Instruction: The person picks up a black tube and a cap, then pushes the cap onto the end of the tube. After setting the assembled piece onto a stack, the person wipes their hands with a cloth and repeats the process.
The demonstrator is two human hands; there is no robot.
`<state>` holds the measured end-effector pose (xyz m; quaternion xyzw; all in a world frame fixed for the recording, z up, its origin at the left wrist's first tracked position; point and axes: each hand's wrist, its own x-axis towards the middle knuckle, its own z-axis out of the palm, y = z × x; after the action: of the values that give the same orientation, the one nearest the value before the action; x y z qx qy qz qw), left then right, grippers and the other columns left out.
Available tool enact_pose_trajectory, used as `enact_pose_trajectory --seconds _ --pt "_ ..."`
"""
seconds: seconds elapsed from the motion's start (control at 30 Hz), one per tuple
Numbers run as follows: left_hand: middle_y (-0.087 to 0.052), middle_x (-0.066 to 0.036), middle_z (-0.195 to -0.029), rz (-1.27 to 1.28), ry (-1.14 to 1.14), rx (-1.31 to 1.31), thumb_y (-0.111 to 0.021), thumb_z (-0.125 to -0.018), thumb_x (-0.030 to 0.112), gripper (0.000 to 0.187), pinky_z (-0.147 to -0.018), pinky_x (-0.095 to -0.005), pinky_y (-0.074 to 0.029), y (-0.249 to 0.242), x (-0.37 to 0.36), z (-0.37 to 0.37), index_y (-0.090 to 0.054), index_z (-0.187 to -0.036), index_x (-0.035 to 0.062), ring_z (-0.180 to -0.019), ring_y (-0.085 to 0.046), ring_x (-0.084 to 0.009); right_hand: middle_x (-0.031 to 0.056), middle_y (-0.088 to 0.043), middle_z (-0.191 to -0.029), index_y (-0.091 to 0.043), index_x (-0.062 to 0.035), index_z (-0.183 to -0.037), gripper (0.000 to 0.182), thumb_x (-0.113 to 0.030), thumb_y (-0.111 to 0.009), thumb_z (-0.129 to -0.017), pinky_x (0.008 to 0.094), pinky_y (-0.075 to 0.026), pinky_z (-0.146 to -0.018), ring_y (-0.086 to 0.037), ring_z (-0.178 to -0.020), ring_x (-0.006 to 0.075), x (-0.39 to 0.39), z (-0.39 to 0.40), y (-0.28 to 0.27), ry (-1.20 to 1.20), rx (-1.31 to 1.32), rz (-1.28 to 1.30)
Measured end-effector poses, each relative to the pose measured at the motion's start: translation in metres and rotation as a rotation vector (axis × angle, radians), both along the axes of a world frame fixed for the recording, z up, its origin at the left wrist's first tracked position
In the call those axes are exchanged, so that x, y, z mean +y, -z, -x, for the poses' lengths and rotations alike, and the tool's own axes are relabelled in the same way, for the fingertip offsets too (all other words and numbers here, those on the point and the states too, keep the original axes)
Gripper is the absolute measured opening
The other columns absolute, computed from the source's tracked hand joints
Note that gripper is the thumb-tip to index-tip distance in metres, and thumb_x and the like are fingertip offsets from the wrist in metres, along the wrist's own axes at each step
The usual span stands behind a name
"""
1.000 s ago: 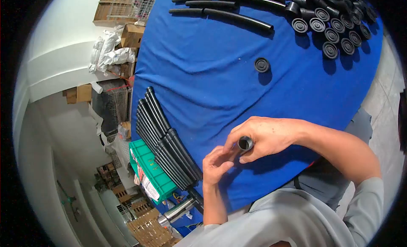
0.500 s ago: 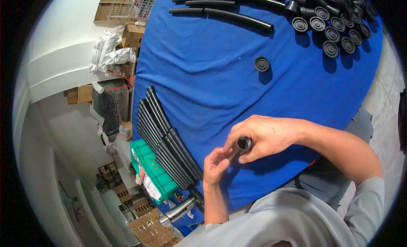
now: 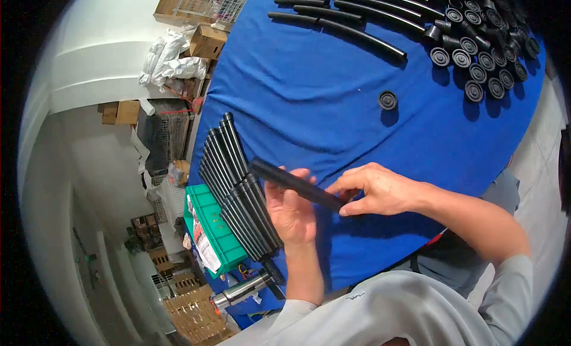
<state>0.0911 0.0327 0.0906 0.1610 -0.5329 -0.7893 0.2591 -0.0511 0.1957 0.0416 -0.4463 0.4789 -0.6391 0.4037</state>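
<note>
A black plastic tube [image 3: 303,188] hangs over the blue cloth, its length slanting from upper left to lower right. My right hand [image 3: 383,191] pinches it near its lower right end between thumb and fingers. Palm up with fingers spread, my left hand [image 3: 291,215] is beneath the tube's middle, and the tube crosses in front of its fingers. Left of that hand, a fanned stack of black tubes [image 3: 238,185] lies on the cloth. One round black ribbed cap [image 3: 388,100] sits by itself farther up.
Black cap pieces [image 3: 474,91] crowd the upper right of the blue-covered table [image 3: 333,126]. Several long black tubes [image 3: 363,38] lie along the top. A green crate [image 3: 221,236] and a shiny metal cylinder [image 3: 241,291] stand at the lower left. Cardboard boxes [image 3: 208,41] are beyond the table.
The tube has swung from pointing its open end at me to lying crosswise toward the left. My left hand has opened from its hold around the tube. The whole view has shifted slightly.
</note>
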Motion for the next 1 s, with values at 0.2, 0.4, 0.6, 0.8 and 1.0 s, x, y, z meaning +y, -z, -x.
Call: enact_pose_trajectory --seconds 0.2,0.4,0.6,0.8,1.0 --pt "-0.067 -0.016 -0.118 0.25 0.257 -0.121 -0.072 -0.093 0.01 0.043 -0.096 -0.0425 -0.053 0.003 0.007 -0.009 -0.058 -0.133 0.0038 -0.105 -0.067 -0.0278 0.0209 -0.065 -0.104 -0.06 0.0022 -0.127 0.065 -0.04 -0.078 -0.082 0.0423 -0.053 -0.083 -0.066 -0.093 0.0326 0.016 0.024 -0.021 0.053 0.169 -0.098" --pt "-0.067 -0.016 -0.116 0.276 0.38 -0.261 -0.078 -0.089 0.01 0.045 -0.095 -0.0423 -0.054 -0.001 0.015 -0.026 -0.057 -0.126 -0.0018 -0.106 -0.068 -0.0262 0.0209 -0.057 -0.118 -0.052 -0.0024 -0.144 0.077 -0.048 -0.075 -0.086 0.0419 -0.051 -0.088 -0.061 -0.1 0.0335 0.017 0.018 -0.02 -0.088 0.161 0.038" --pt "-0.067 -0.015 -0.116 0.125 0.339 -0.397 -0.08 -0.086 0.011 0.044 -0.098 -0.0416 -0.053 -0.002 0.026 -0.032 -0.056 -0.121 -0.0007 -0.108 -0.067 -0.0245 0.0168 -0.061 -0.115 -0.058 -0.0091 -0.143 0.064 -0.036 -0.076 -0.088 0.0386 -0.052 -0.086 -0.062 -0.096 0.0293 0.016 0.02 -0.018 -0.175 0.251 0.067" --pt "-0.065 -0.016 -0.124 0.28 0.361 -0.391 -0.084 -0.08 0.004 0.063 -0.1 -0.041 -0.05 0.021 0.015 -0.058 -0.053 -0.135 0.0006 -0.114 -0.063 -0.0231 0.0154 -0.066 -0.106 -0.064 -0.0061 -0.135 0.057 -0.032 -0.077 -0.086 0.0396 -0.053 -0.085 -0.064 -0.096 0.0296 0.013 0.02 -0.019 -0.213 0.225 0.005" --pt "-0.065 -0.013 -0.121 -0.064 0.447 -0.395 -0.086 -0.08 0.007 0.061 -0.095 -0.0371 -0.051 0.016 0.022 -0.072 -0.057 -0.134 -0.0002 -0.112 -0.062 -0.0211 0.0163 -0.068 -0.106 -0.067 -0.0012 -0.128 0.051 -0.024 -0.08 -0.083 0.0393 -0.054 -0.082 -0.066 -0.095 0.0295 0.01 0.009 -0.013 -0.33 0.151 0.112"
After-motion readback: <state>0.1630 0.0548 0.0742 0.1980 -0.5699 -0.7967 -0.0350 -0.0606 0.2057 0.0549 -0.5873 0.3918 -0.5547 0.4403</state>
